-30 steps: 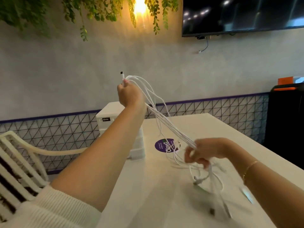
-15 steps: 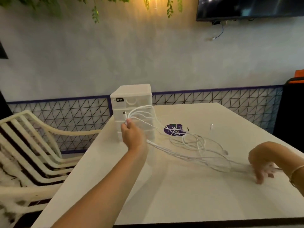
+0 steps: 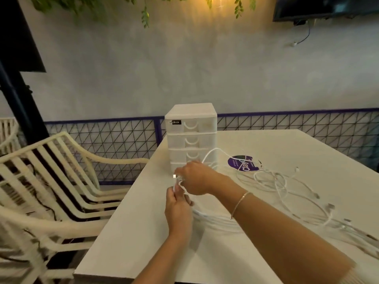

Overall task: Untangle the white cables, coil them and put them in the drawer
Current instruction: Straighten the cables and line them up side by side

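Together, left hand [image 3: 178, 210] and right hand [image 3: 196, 178] pinch the white cables [image 3: 272, 182].

Bare forearms; thin gold chain bracelet [image 3: 240, 203] on right wrist; cream ribbed knit sleeve cuff [image 3: 348, 278] at right elbow.

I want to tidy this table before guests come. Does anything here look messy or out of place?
Yes: the white cables sprawl in tangled loops across the white table, some over the purple sticker. Both hands hold one end near the drawer unit, whose drawers all look closed. Nothing looks spilled or broken.
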